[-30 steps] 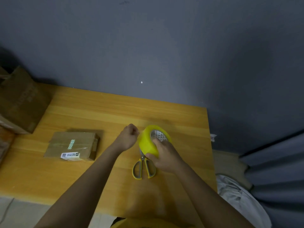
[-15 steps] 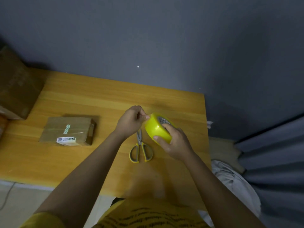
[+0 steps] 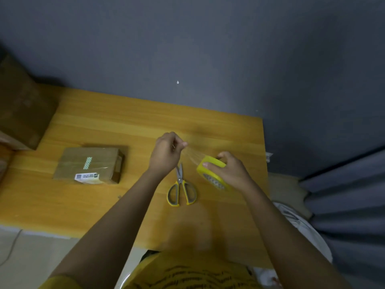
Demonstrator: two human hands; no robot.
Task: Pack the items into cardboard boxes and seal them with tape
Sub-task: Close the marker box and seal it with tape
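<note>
Wooden bench (image 3: 125,130) — a brown box (image 3: 18,105) cut off at left, a taped box (image 3: 89,163) flat. Scissors (image 3: 181,188) lie closed. Right hand (image 3: 231,174) grips the yellow roll (image 3: 210,170); left hand (image 3: 166,153) pinches its faint clear strip — hard to see.

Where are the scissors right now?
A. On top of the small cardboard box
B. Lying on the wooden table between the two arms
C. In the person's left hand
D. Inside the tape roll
B: the scissors lie flat on the wooden table, touched by neither hand, below the left hand and beside the tape roll.
</note>
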